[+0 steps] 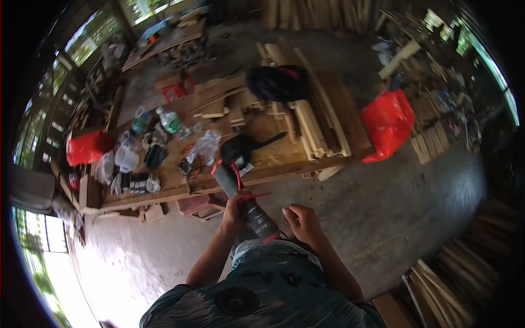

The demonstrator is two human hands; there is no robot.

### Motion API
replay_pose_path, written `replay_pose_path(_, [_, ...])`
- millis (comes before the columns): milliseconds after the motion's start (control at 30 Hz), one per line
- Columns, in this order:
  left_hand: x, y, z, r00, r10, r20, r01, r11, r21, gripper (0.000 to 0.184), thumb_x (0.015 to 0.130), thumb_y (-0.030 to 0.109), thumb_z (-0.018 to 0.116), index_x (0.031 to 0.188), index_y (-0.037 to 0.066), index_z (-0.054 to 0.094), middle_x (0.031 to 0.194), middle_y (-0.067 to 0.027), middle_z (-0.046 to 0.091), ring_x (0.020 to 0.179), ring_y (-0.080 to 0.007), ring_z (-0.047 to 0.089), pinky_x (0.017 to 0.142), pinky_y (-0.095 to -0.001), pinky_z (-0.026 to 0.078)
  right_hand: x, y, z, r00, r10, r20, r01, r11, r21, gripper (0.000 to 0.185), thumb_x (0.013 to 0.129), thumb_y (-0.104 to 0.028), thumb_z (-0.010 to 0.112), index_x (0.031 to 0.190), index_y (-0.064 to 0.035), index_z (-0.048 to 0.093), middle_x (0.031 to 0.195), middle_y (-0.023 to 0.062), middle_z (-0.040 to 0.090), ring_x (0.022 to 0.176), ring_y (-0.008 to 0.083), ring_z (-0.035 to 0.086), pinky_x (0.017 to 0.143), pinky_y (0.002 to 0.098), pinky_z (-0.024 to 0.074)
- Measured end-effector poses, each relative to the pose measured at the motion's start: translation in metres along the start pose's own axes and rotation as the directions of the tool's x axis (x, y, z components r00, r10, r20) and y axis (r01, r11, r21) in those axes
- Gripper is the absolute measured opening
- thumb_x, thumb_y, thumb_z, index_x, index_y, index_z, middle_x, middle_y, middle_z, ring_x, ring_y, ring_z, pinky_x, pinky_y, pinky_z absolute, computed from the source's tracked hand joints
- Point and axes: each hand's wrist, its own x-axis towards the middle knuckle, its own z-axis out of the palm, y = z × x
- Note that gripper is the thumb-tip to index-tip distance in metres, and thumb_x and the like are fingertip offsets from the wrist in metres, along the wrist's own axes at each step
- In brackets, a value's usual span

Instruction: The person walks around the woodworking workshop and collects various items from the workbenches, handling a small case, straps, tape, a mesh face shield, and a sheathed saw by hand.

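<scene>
My left hand (234,212) is wrapped round the middle of a dark grey rolled pouch (258,218) with red trim and pale lettering. The pouch slants from the table edge down to my waist. A red strap (255,195) hangs loose beside my fingers. To the right, my right hand (304,223) is raised apart from the pouch, its fingers curled in, and nothing shows in them. Just beyond the pouch's upper end, a black cap-like item (237,148) with a strap lies on the wooden table (273,158).
Wooden strips (309,128) and a dark bag (278,83) lie on the table. Its left part holds bottles (168,120), a clear plastic bag (205,146) and a white jug (127,158). A red bag (388,126) hangs at the right end. Planks (437,290) stand at lower right.
</scene>
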Motion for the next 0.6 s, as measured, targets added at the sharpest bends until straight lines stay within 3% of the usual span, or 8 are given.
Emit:
replay_pose_path(100, [-0.006,-0.05,0.057,0.987,-0.14,0.079,0.14,0.99,0.007,0.022,0.083,0.026,0.062,0.098,0.01,0.057,0.077,-0.0055,0.058,0.07,-0.0185,0.058,0.064,-0.0356,0.05,-0.041,0.028,-0.069,0.99,0.092,-0.111,-0.088,0.995,0.041,0.024,0.092,-0.015,0.056,0.079,0.0045,0.054,0.068,0.0139,0.059,0.063,0.0187,0.061,0.059,0.0308,0.0481])
replay_pose_path(167, [0.022,-0.107,0.06,0.995,0.063,0.076,-0.085,0.939,0.335,0.023,0.081,0.027,0.065,0.097,0.013,0.056,0.076,-0.0057,0.056,0.068,-0.0196,0.058,0.062,-0.0395,0.05,-0.068,0.046,-0.105,0.973,0.116,-0.198,-0.094,0.989,0.117,0.019,0.092,-0.013,0.056,0.082,0.0038,0.056,0.071,0.0121,0.061,0.065,0.0167,0.062,0.061,0.0297,0.0486])
replay_pose_path(233, [0.018,-0.124,0.121,0.934,-0.356,-0.021,0.357,0.934,0.027,0.025,0.079,0.027,0.067,0.096,0.013,0.055,0.075,-0.0059,0.056,0.066,-0.0203,0.057,0.062,-0.0411,0.05,-0.087,0.063,-0.14,0.95,0.152,-0.271,-0.102,0.976,0.19,0.016,0.091,-0.011,0.056,0.084,0.0029,0.056,0.072,0.0099,0.062,0.067,0.015,0.062,0.062,0.0287,0.0489])
replay_pose_path(400, [0.059,-0.203,0.199,0.873,-0.477,-0.102,0.486,0.835,0.257,0.026,0.076,0.027,0.07,0.09,0.009,0.057,0.072,-0.0084,0.059,0.063,-0.0224,0.06,0.06,-0.0393,0.052,-0.13,0.095,-0.232,0.84,0.261,-0.476,-0.092,0.932,0.349,0.009,0.09,-0.008,0.057,0.091,0.0011,0.056,0.078,0.0067,0.062,0.071,0.0129,0.061,0.068,0.0271,0.0491])
replay_pose_path(500, [0.091,-0.247,0.247,0.824,-0.553,-0.125,0.558,0.75,0.354,0.025,0.076,0.025,0.071,0.09,0.009,0.057,0.071,-0.008,0.059,0.062,-0.0217,0.06,0.059,-0.0383,0.052,-0.156,0.117,-0.304,0.75,0.231,-0.62,-0.01,0.941,0.338,0.015,0.09,-0.009,0.058,0.098,0.0017,0.053,0.088,0.0101,0.061,0.08,0.0147,0.061,0.072,0.0279,0.0488])
replay_pose_path(567, [0.119,-0.281,0.276,0.795,-0.601,-0.083,0.572,0.696,0.434,0.025,0.075,0.023,0.072,0.09,0.009,0.057,0.071,-0.0076,0.059,0.063,-0.0213,0.06,0.06,-0.0376,0.052,-0.164,0.092,-0.374,0.648,0.1,-0.755,0.188,0.94,0.286,0.02,0.085,-0.005,0.061,0.103,0.0019,0.055,0.096,0.0102,0.061,0.085,0.0155,0.061,0.075,0.029,0.0493])
replay_pose_path(600, [0.13,-0.298,0.296,0.794,-0.604,-0.064,0.563,0.693,0.45,0.023,0.076,0.024,0.071,0.088,0.008,0.058,0.071,-0.0077,0.06,0.062,-0.0213,0.06,0.059,-0.0376,0.053,-0.174,0.082,-0.416,0.631,-0.115,-0.767,0.199,0.98,0.017,0.04,0.08,-0.01,0.067,0.113,0.0022,0.048,0.107,0.0151,0.057,0.095,0.021,0.059,0.078,0.0309,0.0491])
